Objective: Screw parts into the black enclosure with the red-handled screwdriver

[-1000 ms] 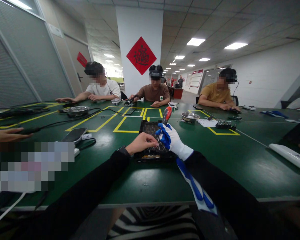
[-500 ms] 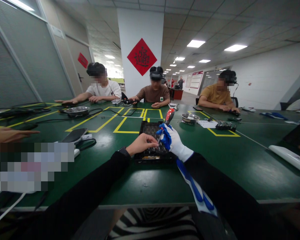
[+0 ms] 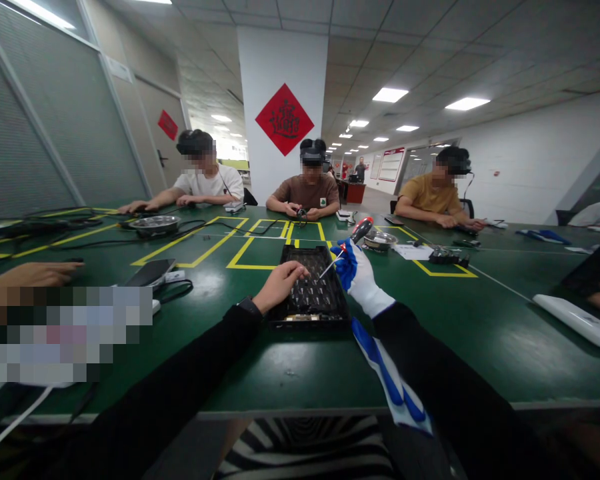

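A black shallow case lies on the table before me, with rows of small shiny pieces inside and a pale strip along its near end. My left hand, bare, is over the left side of this case, thumb and fingertips pinched together; whatever is between them is too small to make out. My right hand, in a white glove with blue coating, is closed around a screwdriver with a red and dark handle. Its thin shaft slants down left over the case, the tip apart from my left fingers.
A second blue-and-white glove hangs over the near edge of the green table. Metal bowls, cables, a phone and a white device lie around. Co-workers sit across the table; other people's hands show at both sides.
My right hand has drawn the screwdriver right, away from my left fingertips, and its handle leans further right. My left hand has shifted slightly left and up. The co-worker opposite has brought both hands together.
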